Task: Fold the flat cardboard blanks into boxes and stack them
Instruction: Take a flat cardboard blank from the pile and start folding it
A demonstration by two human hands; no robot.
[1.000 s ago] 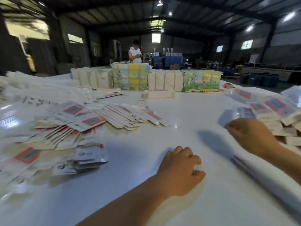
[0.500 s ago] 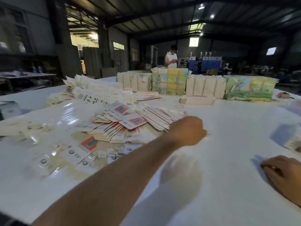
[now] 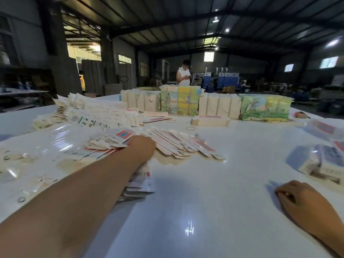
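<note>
a: head view first. how far along does the job look?

b: early to middle, i'd judge. a big fanned spread of flat blanks (image 3: 104, 144) covers the left of the white worktop (image 3: 214, 183), plus a second fan of narrow blanks (image 3: 182, 144) just right of the reaching hand. that is a lot left to fold.

a: anything finished?

b: at the right edge sits a small heap of what look like folded boxes (image 3: 323, 161), blurred, so i can't count them or say how neatly they are stacked. along the far side stand wrapped bundles (image 3: 204, 105), some plain, some with colourful print, and a single long box (image 3: 210, 121) lies in front of them. a few rubber bands (image 3: 190, 128) lie loose near it.

a: and the hands?

b: the left hand (image 3: 142, 148) is stretched well forward, forearm crossing the near pile, knuckles up, resting on the edge of the blank spread. its fingers curl down out of sight into the cards; whether they have pinched a blank i cannot tell.

a: the right?

b: the right hand (image 3: 305, 203) rests low on the bare worktop near the right corner, well apart from the blanks, fingers loosely curled under with nothing visibly held.

a: so the step in hand?

b: fetching the next blank, i'd say. a person (image 3: 183, 75) stands beyond the bundles, uninvolved.
</note>
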